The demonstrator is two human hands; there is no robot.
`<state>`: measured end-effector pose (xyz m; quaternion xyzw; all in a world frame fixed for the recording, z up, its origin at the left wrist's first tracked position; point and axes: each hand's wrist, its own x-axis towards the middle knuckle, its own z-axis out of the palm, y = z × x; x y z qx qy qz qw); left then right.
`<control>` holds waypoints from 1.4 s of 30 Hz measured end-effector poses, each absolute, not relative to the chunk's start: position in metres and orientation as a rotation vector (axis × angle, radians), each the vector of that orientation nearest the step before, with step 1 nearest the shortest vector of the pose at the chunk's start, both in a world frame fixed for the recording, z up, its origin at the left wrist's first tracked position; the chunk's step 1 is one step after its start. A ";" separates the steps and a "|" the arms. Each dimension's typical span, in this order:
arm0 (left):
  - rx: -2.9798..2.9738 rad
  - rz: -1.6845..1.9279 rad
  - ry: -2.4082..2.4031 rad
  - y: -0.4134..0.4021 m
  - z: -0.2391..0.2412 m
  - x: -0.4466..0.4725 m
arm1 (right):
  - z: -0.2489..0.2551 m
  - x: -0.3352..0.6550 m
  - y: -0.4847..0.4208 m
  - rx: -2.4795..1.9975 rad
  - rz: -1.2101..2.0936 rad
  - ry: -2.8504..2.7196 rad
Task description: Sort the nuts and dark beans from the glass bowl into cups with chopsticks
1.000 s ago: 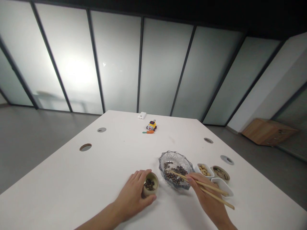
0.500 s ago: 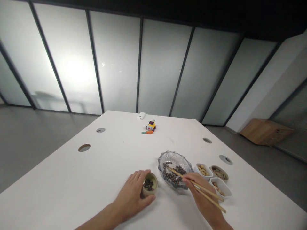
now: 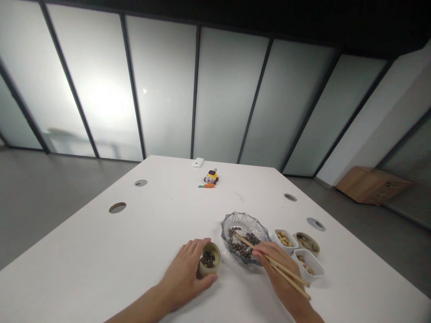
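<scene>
My left hand (image 3: 183,276) is wrapped round a small beige cup (image 3: 209,261) that holds several dark beans. My right hand (image 3: 281,276) grips a pair of wooden chopsticks (image 3: 269,260). Their tips reach into a clear glass bowl (image 3: 245,231) with dark beans on its bottom, near the bowl's left side. I cannot tell whether a bean is pinched between the tips. The cup stands just left of the glass bowl, both on the white table (image 3: 141,251).
Right of the glass bowl stand three small dishes: a white one with pale nuts (image 3: 284,238), a beige one with seeds (image 3: 307,242), a white one nearest me (image 3: 308,264). At the far end lie a yellow toy (image 3: 212,176), an orange carrot toy (image 3: 208,185), a white box (image 3: 198,162). Round cable holes (image 3: 117,207) dot the tabletop.
My right hand has slid left, carrying the chopstick tips further into the glass bowl and uncovering the nearest white dish. My left hand stays on the cup.
</scene>
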<state>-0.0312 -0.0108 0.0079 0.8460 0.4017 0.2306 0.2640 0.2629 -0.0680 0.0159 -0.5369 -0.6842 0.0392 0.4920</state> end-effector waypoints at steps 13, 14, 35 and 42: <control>2.288 0.607 1.097 -0.010 0.009 -0.031 | 0.012 0.262 -0.067 -1.300 0.108 -1.649; 2.291 0.613 1.096 -0.011 0.009 -0.031 | 0.012 0.262 -0.067 -1.309 0.116 -1.652; 2.278 0.617 1.087 -0.011 0.010 -0.030 | 0.012 0.263 -0.064 -1.345 0.133 -1.667; 2.281 0.615 1.090 -0.011 0.010 -0.030 | 0.012 0.262 -0.063 -1.334 0.161 -1.637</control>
